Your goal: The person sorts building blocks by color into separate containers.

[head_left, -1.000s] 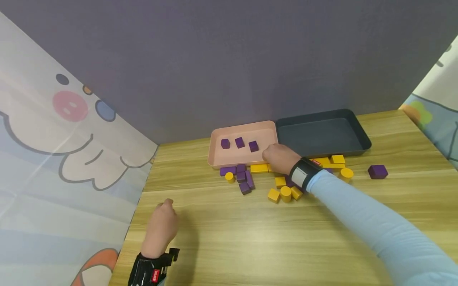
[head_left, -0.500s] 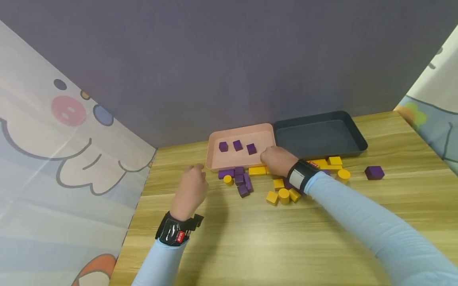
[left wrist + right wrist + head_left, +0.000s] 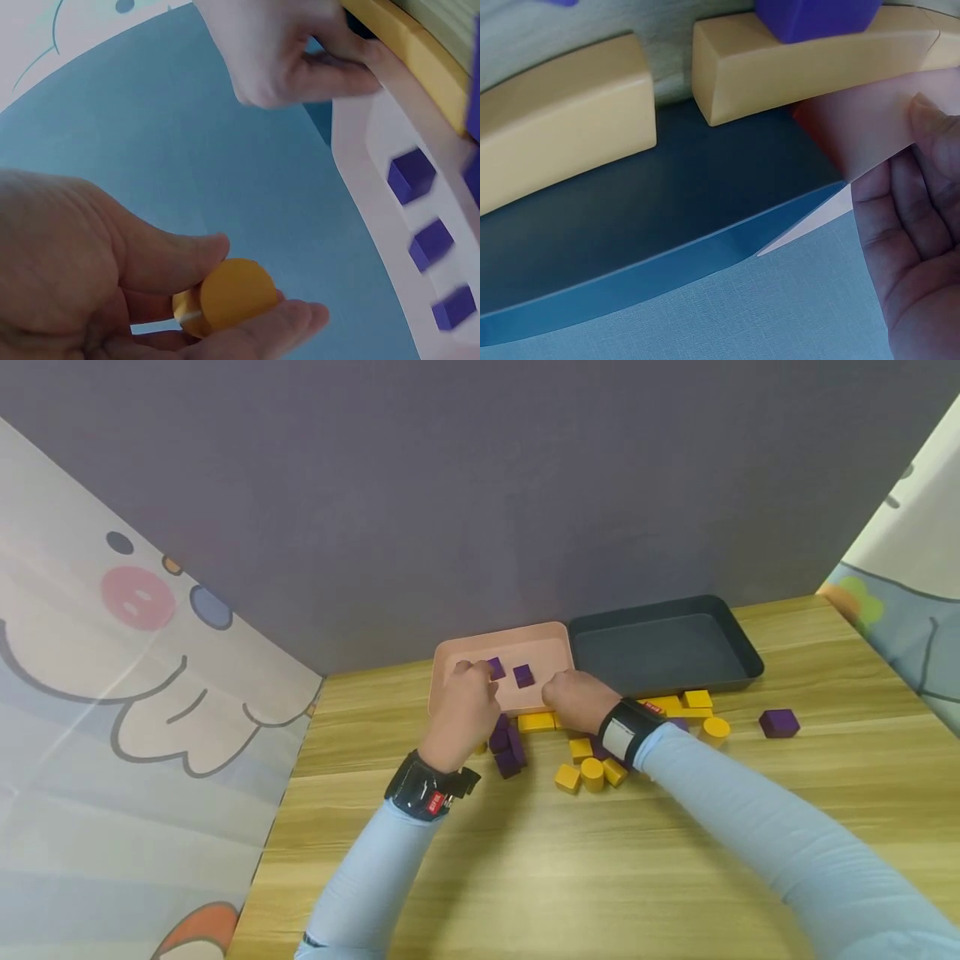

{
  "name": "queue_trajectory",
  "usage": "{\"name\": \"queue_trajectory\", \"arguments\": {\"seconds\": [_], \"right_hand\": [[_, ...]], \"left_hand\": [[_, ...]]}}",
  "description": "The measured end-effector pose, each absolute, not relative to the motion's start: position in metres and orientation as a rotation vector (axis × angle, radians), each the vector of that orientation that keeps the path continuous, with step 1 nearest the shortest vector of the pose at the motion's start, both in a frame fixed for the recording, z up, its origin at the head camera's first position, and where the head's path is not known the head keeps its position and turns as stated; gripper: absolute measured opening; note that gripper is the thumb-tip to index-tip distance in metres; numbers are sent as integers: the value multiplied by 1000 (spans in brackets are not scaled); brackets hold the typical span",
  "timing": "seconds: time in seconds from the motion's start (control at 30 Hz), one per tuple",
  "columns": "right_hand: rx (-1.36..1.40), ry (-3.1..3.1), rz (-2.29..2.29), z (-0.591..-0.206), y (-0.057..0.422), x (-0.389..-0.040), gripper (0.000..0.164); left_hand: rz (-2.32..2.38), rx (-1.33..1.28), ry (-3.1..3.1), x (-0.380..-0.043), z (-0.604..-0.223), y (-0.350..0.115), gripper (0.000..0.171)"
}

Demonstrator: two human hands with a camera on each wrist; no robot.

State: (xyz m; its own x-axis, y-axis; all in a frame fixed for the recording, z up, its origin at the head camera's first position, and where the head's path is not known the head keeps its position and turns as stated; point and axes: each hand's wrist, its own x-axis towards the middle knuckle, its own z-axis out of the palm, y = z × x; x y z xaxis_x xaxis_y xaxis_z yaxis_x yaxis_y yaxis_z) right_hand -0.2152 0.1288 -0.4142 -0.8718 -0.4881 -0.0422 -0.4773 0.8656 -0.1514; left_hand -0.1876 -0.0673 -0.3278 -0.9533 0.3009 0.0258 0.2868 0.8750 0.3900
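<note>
From the head view, the left hand (image 3: pixel 461 714) appears over the left part of the pink tray (image 3: pixel 547 652), while the right hand (image 3: pixel 579 700) is at its near right corner. The dark tray (image 3: pixel 660 647) sits just beside it, with yellow blocks (image 3: pixel 567 777) and purple blocks (image 3: pixel 507 764) in front on the surface (image 3: pixel 637 860).

In the left wrist view, the left hand's grip grasps a yellow cylinder (image 3: pixel 238 294) — thumb one side, fingers the other. Three purple cubes (image 3: pixel 431 244) lie inside the pink tray.

In the right wrist view, the right hand's grip pinches the pink tray's wall.
</note>
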Motion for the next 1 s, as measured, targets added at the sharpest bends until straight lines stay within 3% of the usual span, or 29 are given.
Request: {"name": "queue_trajectory", "arguments": {"seconds": [0.2,0.4,0.8,1.0], "right_hand": [[-831,2970,-196,-418,127,-216,8],[-852,2973,-187,-420,129,-219,7],[-790,2953,-191,-414,129,-220,8],[-765,2946,-173,-415,128,-219,11]], "left_hand": [[697,502,2962,-198,-328,-48,30],[694,560,2972,-202,-348,-47,24],[683,884,2789,-179,-411,-46,27],[673,919,2740,-173,-429,-42,27]]}}
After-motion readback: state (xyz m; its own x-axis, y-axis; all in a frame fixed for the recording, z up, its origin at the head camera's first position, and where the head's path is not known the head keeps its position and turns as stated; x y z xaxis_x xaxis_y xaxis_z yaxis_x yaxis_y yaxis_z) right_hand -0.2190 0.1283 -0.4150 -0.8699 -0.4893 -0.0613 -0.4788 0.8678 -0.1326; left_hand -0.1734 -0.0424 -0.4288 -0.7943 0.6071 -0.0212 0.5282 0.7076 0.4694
